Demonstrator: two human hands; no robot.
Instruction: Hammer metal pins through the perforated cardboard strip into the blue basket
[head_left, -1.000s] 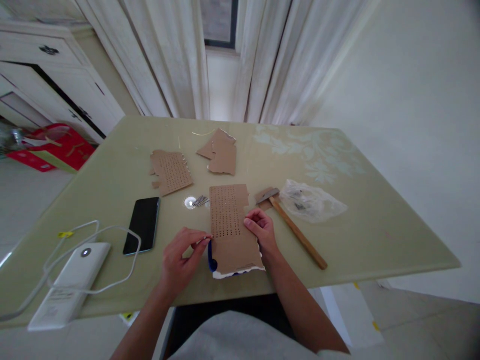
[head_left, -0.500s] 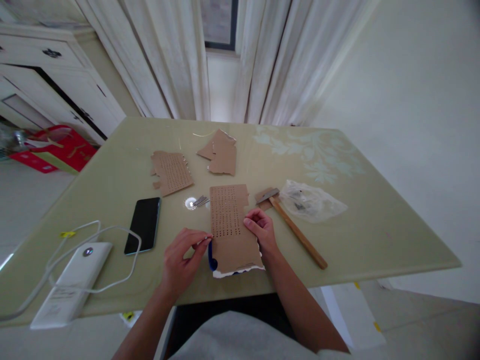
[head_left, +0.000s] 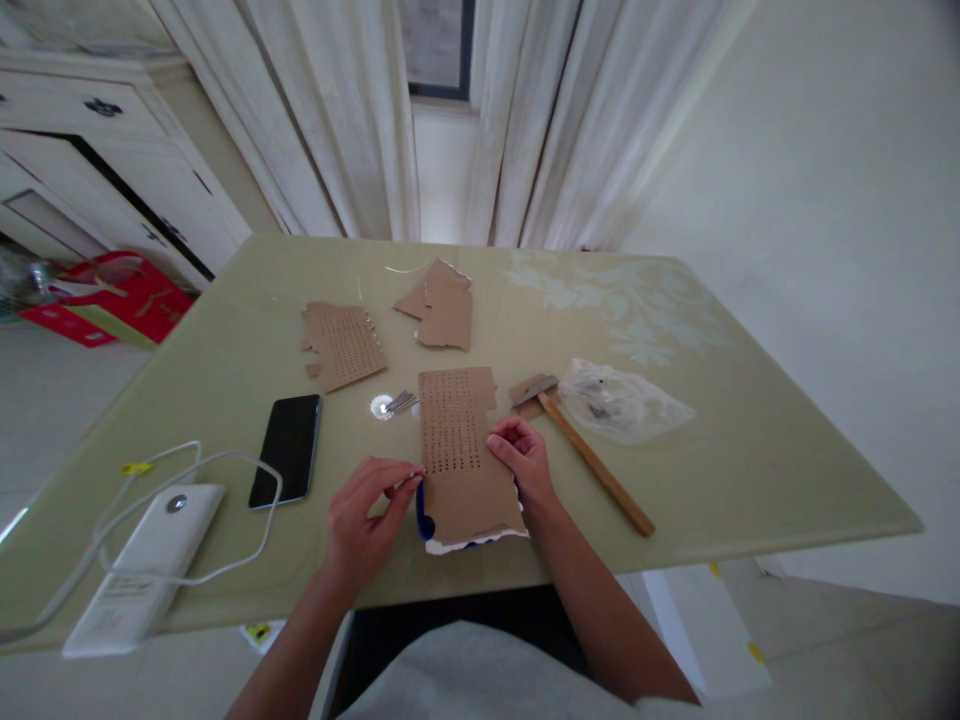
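Note:
A brown cardboard piece (head_left: 466, 505) with rows of punched holes lies flat before me, its near edge torn and white, with something blue under its left side. At its left edge, my left hand (head_left: 367, 510) is closed in a pinch on a tiny thin thing that looks like a nail, mostly hidden by the fingertips. My right hand (head_left: 525, 460) is closed on the cardboard's right edge, thumb on top. Several thin metal nails (head_left: 403, 402) lie beside a small round shiny disc (head_left: 381, 407), just left of the cardboard.
A hammer (head_left: 596, 462) with a wooden handle rests its head on a cardboard scrap, next to a clear plastic bag (head_left: 626, 402). Another punched cardboard (head_left: 345, 345) and torn pieces (head_left: 448, 315) lie farther back. A phone (head_left: 286, 450) and a cabled white power bank (head_left: 146, 570) are at left.
Both hands keep their places on the cardboard. Only a very slight shift of the whole view shows.

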